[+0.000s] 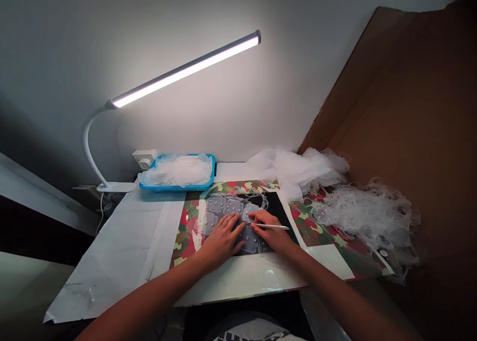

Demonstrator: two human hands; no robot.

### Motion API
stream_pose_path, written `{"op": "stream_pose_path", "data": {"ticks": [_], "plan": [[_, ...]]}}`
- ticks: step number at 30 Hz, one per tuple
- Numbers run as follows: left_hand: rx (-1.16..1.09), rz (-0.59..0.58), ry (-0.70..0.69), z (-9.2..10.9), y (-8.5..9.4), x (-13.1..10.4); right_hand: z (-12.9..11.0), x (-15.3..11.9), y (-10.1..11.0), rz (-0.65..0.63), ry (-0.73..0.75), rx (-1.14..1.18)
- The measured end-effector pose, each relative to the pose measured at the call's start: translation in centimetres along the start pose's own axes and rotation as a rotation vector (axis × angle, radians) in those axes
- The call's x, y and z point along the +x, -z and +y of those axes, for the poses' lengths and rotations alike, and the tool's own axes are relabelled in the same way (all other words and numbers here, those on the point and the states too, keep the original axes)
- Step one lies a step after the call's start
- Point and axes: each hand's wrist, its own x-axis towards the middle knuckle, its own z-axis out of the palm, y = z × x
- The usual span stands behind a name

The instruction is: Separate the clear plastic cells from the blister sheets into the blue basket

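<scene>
A thin translucent sheet [233, 205] marked with rounded panels and small pale dots lies on a black mat [281, 209]. My left hand [222, 239] rests flat on it with the fingers stretched out. Between the fingers of my right hand [275, 234] is a slim white pen-like tool [274, 226], lying nearly level with one end pointing right. Its other end is at the sheet close to my left fingertips; the exact tip is too small to make out. Loose cut strips of the clear material curl at the sheet's upper right edge.
A blue basket [179, 187] heaped with translucent pieces stands at the back left. White sheer material [294, 167] lies at the back right, beside a tangled pile of clear offcuts [368, 212]. A lit lamp [186, 70] arches overhead. A cardboard panel [402, 107] rises at the right.
</scene>
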Motion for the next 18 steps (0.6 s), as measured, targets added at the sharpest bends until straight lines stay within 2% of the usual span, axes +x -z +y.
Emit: {"op": "stream_pose_path", "data": {"ticks": [6, 12, 16, 18], "plan": [[-0.093, -0.125, 0.026, -0.5, 0.3, -0.5, -0.8, 0.9, 0.1, -0.015, -0.004, -0.057], [-0.098, -0.135, 0.05, -0.7, 0.1, -0.6, -0.3, 0.3, -0.5, -0.037, 0.011, -0.086], [-0.08, -0.134, 0.043, -0.7, -0.1, -0.7, -0.3, -0.2, -2.0, 0.026, 0.077, -0.223], [-0.085, -0.144, 0.047, -0.7, 0.0, -0.8, 0.3, 0.2, -1.6, 0.046, 0.081, -0.223]]}}
